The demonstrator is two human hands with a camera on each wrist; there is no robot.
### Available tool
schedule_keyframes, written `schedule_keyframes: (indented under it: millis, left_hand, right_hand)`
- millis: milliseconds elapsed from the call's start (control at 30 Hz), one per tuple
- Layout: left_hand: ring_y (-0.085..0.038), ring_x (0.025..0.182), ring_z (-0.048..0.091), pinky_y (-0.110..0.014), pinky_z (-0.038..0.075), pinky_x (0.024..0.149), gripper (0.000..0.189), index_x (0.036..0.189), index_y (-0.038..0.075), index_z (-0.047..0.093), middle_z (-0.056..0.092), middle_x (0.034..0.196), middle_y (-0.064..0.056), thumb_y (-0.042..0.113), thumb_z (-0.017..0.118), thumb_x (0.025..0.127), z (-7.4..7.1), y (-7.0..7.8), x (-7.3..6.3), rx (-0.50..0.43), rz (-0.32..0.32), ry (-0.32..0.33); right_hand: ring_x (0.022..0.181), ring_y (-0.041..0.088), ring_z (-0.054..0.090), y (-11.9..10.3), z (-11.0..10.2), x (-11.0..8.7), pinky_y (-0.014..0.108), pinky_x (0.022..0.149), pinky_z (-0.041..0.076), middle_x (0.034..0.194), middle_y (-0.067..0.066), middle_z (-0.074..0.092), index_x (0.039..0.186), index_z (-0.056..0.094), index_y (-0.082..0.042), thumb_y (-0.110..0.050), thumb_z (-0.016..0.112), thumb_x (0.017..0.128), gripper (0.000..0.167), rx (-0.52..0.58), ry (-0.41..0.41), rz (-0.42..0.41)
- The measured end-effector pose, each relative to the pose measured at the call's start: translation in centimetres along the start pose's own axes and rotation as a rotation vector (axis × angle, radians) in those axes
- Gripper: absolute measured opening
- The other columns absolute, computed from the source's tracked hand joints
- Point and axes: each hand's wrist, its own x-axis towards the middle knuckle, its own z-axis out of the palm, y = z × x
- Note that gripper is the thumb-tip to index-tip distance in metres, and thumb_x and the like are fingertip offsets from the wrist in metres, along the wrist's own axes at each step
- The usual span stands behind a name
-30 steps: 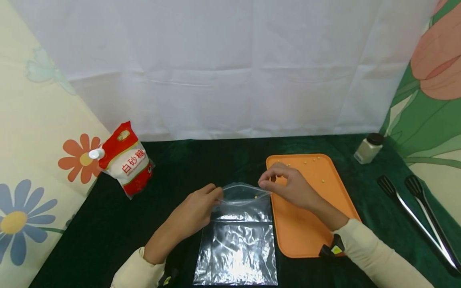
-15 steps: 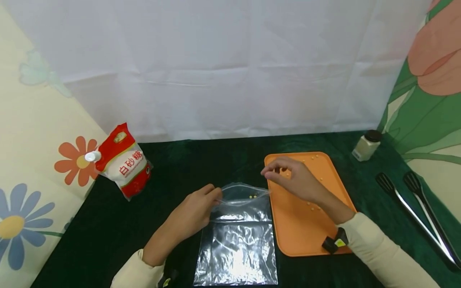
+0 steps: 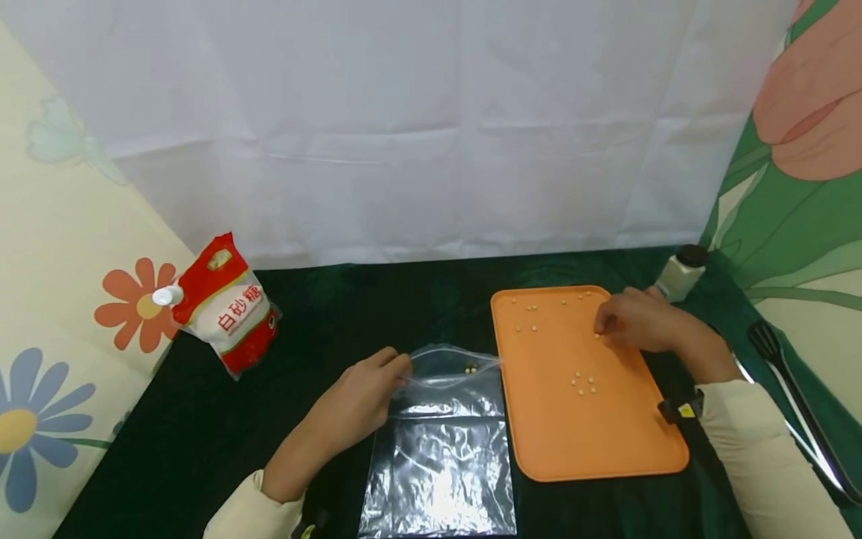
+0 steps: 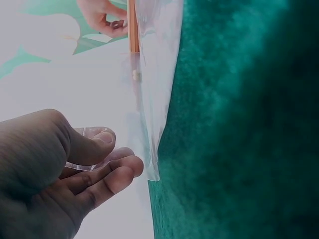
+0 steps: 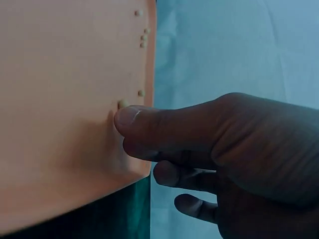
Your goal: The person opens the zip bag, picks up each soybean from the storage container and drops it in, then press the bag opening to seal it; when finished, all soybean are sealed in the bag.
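My left hand (image 3: pixel 367 397) pinches the left corner of the open mouth of a clear zip-lock bag (image 3: pixel 441 442), which lies flat on the green cloth. In the left wrist view, thumb and fingers (image 4: pixel 99 142) meet on the film. A few pale-yellow soybeans (image 3: pixel 470 369) lie inside near the bag's mouth. My right hand (image 3: pixel 643 322) is over the far right of the orange tray (image 3: pixel 552 442), thumb and index close together. A soybean (image 5: pixel 122 104) shows right at the thumb tip in the right wrist view; whether it is pinched is hidden.
Several more soybeans (image 3: pixel 583 383) are scattered on the tray. Beyond the right hand stands a dark-lidded jar (image 3: pixel 680 273). Metal tongs with black slotted heads (image 3: pixel 795 389) lie at the right, partly behind the arm. A red-and-white sugar bag (image 3: pixel 232 303) stands back left.
My right hand has left the bag's mouth and moved right across the tray to a bean at its far right. More beans show inside the bag. My left hand keeps its hold.
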Motion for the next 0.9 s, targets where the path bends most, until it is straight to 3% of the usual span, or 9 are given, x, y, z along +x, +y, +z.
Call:
schedule_keyframes:
  millis: [300,500,633,767,900]
  left_hand:
    - [-0.004,0.075,0.056,-0.016,0.051,0.066,0.027,0.104,0.015,0.064,0.057,0.095,0.005,-0.001,0.074,0.085,0.1,0.1,0.0,0.0,-0.002,-0.002]
    - [-0.003,0.075,0.055,-0.016,0.051,0.065,0.028,0.104,0.016,0.064,0.056,0.095,0.005,-0.001,0.074,0.085,0.1,0.0,0.0,0.008,-0.003,0.0]
    - [-0.004,0.075,0.055,-0.016,0.051,0.065,0.027,0.105,0.016,0.064,0.056,0.095,0.005,-0.001,0.073,0.086,0.1,0.0,-0.1,0.003,-0.004,-0.001]
    - [-0.004,0.075,0.055,-0.016,0.05,0.065,0.028,0.105,0.016,0.064,0.056,0.095,0.005,-0.001,0.073,0.085,0.1,0.0,-0.1,0.0,-0.007,-0.005]
    - [-0.004,0.076,0.056,-0.016,0.051,0.065,0.029,0.104,0.016,0.063,0.056,0.095,0.006,-0.002,0.074,0.084,0.1,0.0,-0.1,-0.005,-0.008,-0.014]
  right_hand:
    - [0.085,0.016,0.05,0.4,0.6,-0.1,0.046,0.077,0.031,0.085,-0.014,0.061,0.091,0.071,-0.027,-0.022,0.078,0.087,0.01,0.027,0.048,-0.035]
    - [0.082,0.014,0.046,2.2,1.7,0.2,0.039,0.075,0.033,0.085,-0.014,0.059,0.093,0.07,-0.025,-0.027,0.073,0.093,0.004,0.207,0.056,-0.092]
    - [0.081,0.014,0.046,2.7,1.9,0.3,0.036,0.073,0.034,0.085,-0.013,0.057,0.095,0.07,-0.026,-0.031,0.071,0.094,0.005,0.25,0.067,-0.111]
    - [0.081,0.015,0.047,2.2,1.9,0.5,0.035,0.072,0.039,0.087,-0.011,0.059,0.097,0.07,-0.027,-0.031,0.07,0.094,0.005,0.31,0.113,-0.118]
    - [0.086,0.015,0.048,0.2,1.8,1.0,0.036,0.075,0.042,0.095,-0.008,0.06,0.103,0.069,-0.026,-0.03,0.069,0.096,0.008,0.47,0.192,-0.141]
